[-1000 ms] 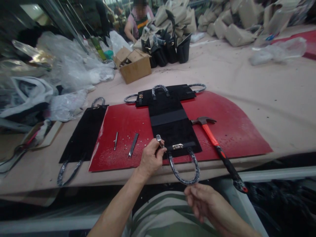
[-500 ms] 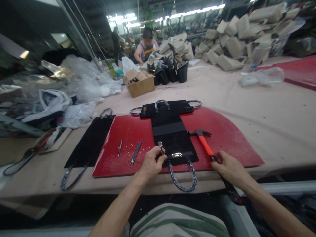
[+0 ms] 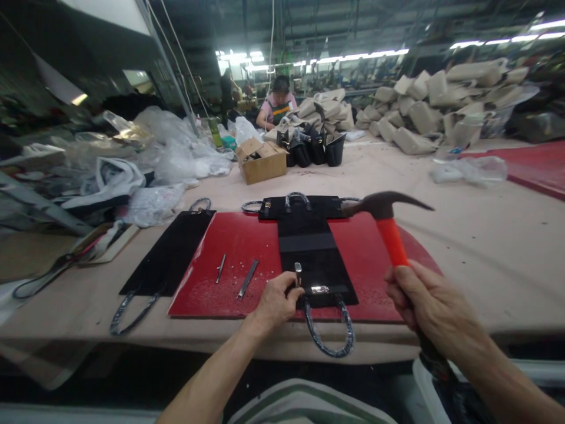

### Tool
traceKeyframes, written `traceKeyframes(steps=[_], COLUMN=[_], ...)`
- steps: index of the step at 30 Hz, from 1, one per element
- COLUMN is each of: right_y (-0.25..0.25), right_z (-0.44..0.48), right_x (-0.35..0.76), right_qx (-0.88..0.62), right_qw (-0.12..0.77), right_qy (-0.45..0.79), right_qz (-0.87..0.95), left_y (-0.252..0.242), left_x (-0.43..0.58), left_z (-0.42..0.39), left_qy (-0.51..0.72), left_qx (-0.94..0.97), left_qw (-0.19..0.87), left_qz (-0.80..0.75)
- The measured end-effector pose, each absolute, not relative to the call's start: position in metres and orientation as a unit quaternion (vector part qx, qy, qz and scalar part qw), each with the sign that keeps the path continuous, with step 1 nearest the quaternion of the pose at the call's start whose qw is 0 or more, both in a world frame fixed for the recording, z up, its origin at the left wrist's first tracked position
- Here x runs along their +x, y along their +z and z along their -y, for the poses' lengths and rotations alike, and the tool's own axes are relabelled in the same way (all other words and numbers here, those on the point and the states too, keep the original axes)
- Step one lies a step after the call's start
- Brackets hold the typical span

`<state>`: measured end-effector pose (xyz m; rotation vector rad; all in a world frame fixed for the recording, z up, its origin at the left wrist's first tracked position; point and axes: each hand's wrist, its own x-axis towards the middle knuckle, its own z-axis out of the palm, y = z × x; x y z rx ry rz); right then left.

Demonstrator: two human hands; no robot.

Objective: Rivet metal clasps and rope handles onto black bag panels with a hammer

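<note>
My left hand (image 3: 274, 301) pinches a short metal punch (image 3: 298, 271), held upright near the front left corner of a black bag panel (image 3: 311, 263). A shiny metal clasp (image 3: 320, 290) lies just right of the punch, and a plastic-wrapped bag handle (image 3: 350, 340) hangs toward me over the table edge. Wrapped around the grip of a claw hammer (image 3: 394, 235), my right hand (image 3: 435, 297) holds it raised above the right side of the red board (image 3: 225, 229). The hammer's head hides part of the panel's far right handle.
Two slim metal tools (image 3: 248, 280) rest on the board among small bits. Left of it lies another black panel (image 3: 170, 253) with wrapped handles. Farther back are a cardboard box (image 3: 263, 168), black bags (image 3: 315, 147), beige pieces (image 3: 415, 112), plastic bags (image 3: 176, 141) and a person (image 3: 277, 106).
My right hand has lifted the hammer from low over the board to well above it, nearer the camera. My left hand keeps the punch at the panel's corner. The view has tilted up slightly.
</note>
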<state>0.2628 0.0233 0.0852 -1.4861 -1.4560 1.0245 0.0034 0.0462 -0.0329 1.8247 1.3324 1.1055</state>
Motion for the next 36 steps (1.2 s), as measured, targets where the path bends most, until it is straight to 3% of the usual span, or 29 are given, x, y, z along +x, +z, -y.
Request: traceKeyframes(steps=[4,8,10,13,15,19,22,27,33,36], right_y=[0.100,0.111,0.131,0.151,0.144,0.106,0.082,0.030,-0.006,-0.004], right_z=[-0.017,-0.024,-0.023,-0.016,-0.013,-0.017,-0.025,-0.033,-0.034,-0.030], right_x=[0.254,0.254,0.255,0.250,0.245,0.252,0.271,0.303,0.315,0.296], right_qx=[-0.539,-0.502,-0.492,-0.538,-0.546,-0.476,-0.533,-0.631,-0.729,-0.729], right_qw=[0.317,0.178,0.219,0.390,0.398,0.231,0.164,0.124,0.093,0.137], right_qy=[0.172,0.112,0.086,0.019,0.030,0.106,0.161,0.325,0.067,0.049], right_qz=[0.762,0.839,0.838,0.747,0.737,0.842,0.815,0.693,0.675,0.669], left_y=[-0.036,-0.039,-0.039,-0.039,-0.040,-0.041,-0.041,-0.041,-0.047,-0.051], left_x=[0.003,0.003,0.003,0.002,0.001,0.000,-0.001,-0.002,-0.004,-0.006], left_z=[-0.046,-0.047,-0.047,-0.047,-0.047,-0.048,-0.047,-0.047,-0.045,-0.045], left_qy=[0.425,0.429,0.427,0.430,0.431,0.427,0.429,0.419,0.429,0.429], left_qx=[0.693,0.695,0.696,0.697,0.697,0.704,0.709,0.715,0.721,0.734], left_qw=[0.301,0.298,0.291,0.285,0.286,0.288,0.285,0.285,0.262,0.233], left_qz=[-0.499,-0.495,-0.499,-0.499,-0.496,-0.488,-0.483,-0.482,-0.477,-0.472])
